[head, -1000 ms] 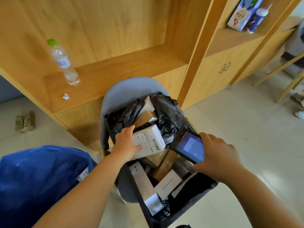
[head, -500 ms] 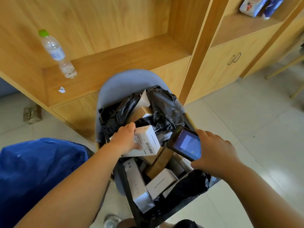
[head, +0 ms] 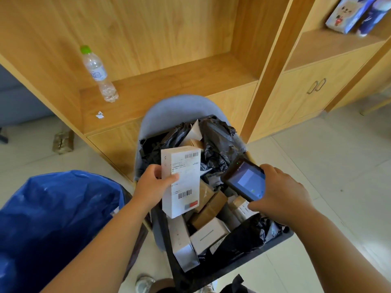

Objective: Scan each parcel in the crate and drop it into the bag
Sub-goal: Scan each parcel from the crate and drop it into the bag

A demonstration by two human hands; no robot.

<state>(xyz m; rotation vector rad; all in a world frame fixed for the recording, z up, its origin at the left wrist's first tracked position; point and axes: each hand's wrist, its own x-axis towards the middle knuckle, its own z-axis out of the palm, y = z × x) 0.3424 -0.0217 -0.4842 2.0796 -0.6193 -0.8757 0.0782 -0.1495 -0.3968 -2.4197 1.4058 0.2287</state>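
Note:
My left hand (head: 152, 184) grips a white box parcel (head: 181, 180) by its left edge and holds it upright above the crate, its label with barcodes facing me. To the right of it, my right hand (head: 281, 193) holds a black handheld scanner (head: 245, 179) with its lit screen up, close to the parcel's right side. Below both sits the black crate (head: 190, 275), filled with several white and brown boxes and black plastic mailers. The blue bag (head: 53, 218) stands open at the lower left.
The crate rests on a grey chair (head: 177, 108) pushed against a wooden shelf unit (head: 169, 81). A water bottle (head: 98, 75) and a paper scrap stand on the shelf. A small packet (head: 63, 141) lies on the tiled floor at left. Cupboard doors are at right.
My left hand has lifted the white box out of the crate and turned it upright with the label toward me. The scanner stayed beside it at the right.

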